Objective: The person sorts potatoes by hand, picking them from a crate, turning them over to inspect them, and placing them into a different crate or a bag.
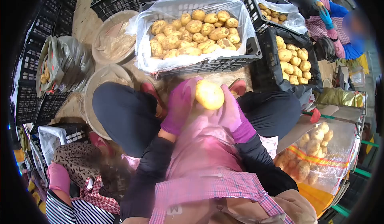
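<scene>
Between my two gloved hands, in front of my chest, is a pale yellow potato [210,95]. My left hand [182,102], in a pink-purple glove, presses on its left side. On the other side my right hand [233,114], in a matching glove, grips it with the fingers partly hidden under it. Just beyond my feet stands a black crate [200,67] with a clear plastic liner [160,66], filled with potatoes [186,36] that have brown dirt on their skins.
A black-lined crate [314,74] of cleaner potatoes stands to the right, a mesh sack [336,156] of potatoes nearer me. Round basins [96,48] and a grey-green bag [72,64] are at left. Co-workers sit at lower left [80,200] and upper right [336,28].
</scene>
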### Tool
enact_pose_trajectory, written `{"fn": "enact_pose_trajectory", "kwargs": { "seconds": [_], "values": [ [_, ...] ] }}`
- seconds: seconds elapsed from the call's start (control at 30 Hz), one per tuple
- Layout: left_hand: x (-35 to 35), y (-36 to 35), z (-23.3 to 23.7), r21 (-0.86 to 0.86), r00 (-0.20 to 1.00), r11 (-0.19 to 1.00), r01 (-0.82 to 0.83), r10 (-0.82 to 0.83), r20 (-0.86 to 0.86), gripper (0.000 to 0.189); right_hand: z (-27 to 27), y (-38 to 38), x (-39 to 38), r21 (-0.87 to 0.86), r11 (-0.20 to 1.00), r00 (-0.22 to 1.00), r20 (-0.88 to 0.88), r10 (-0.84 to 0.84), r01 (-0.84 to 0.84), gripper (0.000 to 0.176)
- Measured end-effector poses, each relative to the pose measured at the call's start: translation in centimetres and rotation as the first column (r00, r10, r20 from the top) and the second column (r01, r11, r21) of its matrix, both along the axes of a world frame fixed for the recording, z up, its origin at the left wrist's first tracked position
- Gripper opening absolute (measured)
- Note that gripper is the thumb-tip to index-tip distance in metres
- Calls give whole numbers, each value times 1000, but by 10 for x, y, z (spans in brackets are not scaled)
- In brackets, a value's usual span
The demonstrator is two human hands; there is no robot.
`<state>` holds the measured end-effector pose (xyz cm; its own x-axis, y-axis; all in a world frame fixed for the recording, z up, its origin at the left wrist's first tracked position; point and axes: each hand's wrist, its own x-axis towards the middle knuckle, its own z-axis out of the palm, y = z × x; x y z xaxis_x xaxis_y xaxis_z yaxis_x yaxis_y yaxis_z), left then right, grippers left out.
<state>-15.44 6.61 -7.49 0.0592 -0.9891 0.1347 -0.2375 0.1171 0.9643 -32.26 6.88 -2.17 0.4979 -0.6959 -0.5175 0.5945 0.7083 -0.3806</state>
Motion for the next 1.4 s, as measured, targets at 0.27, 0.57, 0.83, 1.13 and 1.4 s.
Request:
{"fn": "enact_pose_trajectory", "kwargs": {
  "seconds": [0.27,0.57,0.83,1.13,1.4],
  "values": [
    [-12,-1,21,52,980,979,198,-196,-35,48,-15,-11,-22,188,970,954,228,-193,151,51],
    [-37,1,22,107,949,944,311,-303,-86,49,27,-70,-130,121,903,801,425,-423,412,57],
    [-36,0,15,190,944,926,327,-315,-94,44,65,-59,-96,-555,795,832,-300,-466,245,50],
    [-34,6,16,162,939,927,337,-319,-127,42,85,-44,-84,-537,695,86,-816,-571,-478,37],
    [-33,8,18,290,938,893,345,-314,-150,41,80,-27,-100,-225,839,863,235,-447,496,38]
  ]
}}
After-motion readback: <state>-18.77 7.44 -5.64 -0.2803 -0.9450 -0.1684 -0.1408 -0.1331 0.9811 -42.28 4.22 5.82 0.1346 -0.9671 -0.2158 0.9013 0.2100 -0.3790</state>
